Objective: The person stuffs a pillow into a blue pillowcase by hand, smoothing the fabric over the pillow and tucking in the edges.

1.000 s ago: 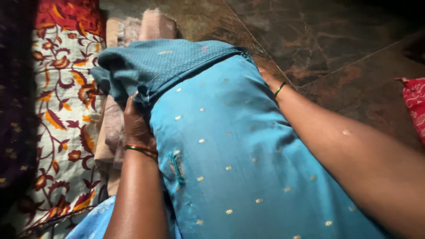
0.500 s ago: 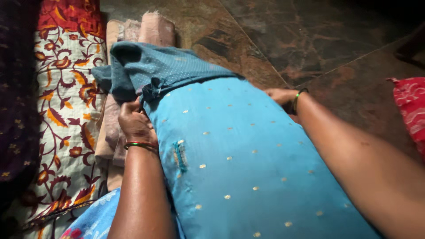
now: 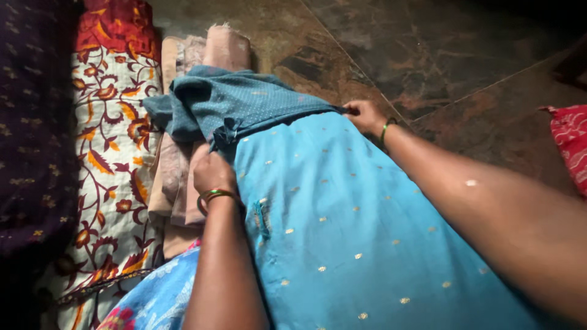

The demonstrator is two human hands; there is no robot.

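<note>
The sky-blue cotton garment with small gold dots (image 3: 367,232) lies spread over the person's lap and down toward the brown stone floor (image 3: 465,67), its darker teal upper part (image 3: 244,104) folded back at the far end; the left hand (image 3: 213,172) is closed on the cloth at the near corner of that fold, fingers hidden underneath, while the right hand (image 3: 365,116) pinches the opposite edge tight; to fold well, I judge both hands should keep the edge taut and level so the crease runs straight; beside the left hand lies a stack of beige and pink folded cloths (image 3: 183,177), then a cream cloth with red and orange flowers (image 3: 110,153).
</note>
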